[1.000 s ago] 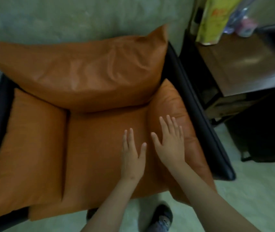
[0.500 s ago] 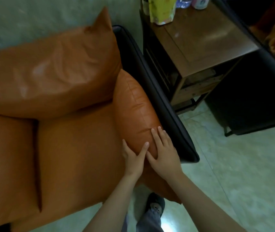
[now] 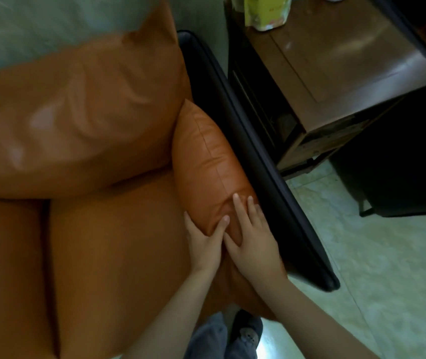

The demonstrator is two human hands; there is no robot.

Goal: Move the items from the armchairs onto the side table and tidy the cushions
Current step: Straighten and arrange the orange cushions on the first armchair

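The orange armchair (image 3: 108,255) fills the left, its side cushion (image 3: 204,156) leaning against the black arm (image 3: 253,156). Both hands lie flat on the cushion's near end, gripping nothing. The right hand (image 3: 256,244) is on top with straight fingers, and the left hand (image 3: 204,247) presses the inner face, thumb spread. Beyond the arm stands the wooden side table (image 3: 349,60), where a yellow packet (image 3: 266,11) is cut off by the frame.

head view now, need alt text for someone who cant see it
A person's left hand and right hand press side by side on the orange side cushion of a black-framed armchair. A big orange back cushion lies behind it, and a wooden side table holding a yellow packet stands to the right.
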